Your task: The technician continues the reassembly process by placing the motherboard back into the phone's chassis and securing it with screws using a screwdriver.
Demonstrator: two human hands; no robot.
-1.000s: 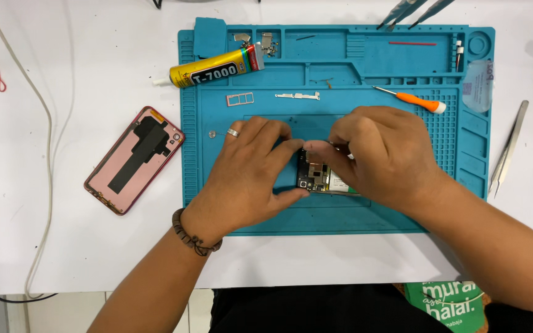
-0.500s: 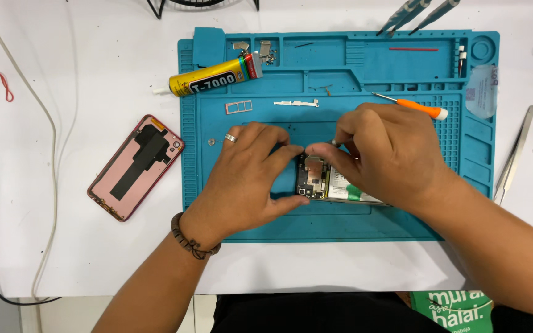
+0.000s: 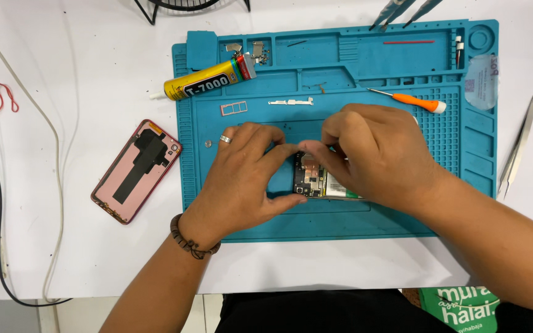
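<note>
Head view: opened black phone body with exposed circuit board (image 3: 316,182) lies lengthwise left-right on the teal silicone repair mat (image 3: 402,216), left hand (image 3: 242,179) pinching its left end, right hand (image 3: 371,154) gripping over its right part.

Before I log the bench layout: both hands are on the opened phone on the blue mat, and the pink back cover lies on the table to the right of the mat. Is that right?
Not quite. The head view shows the pink back cover on the white table to the left of the blue mat, not the right. The left hand and right hand are on the opened phone.
</note>
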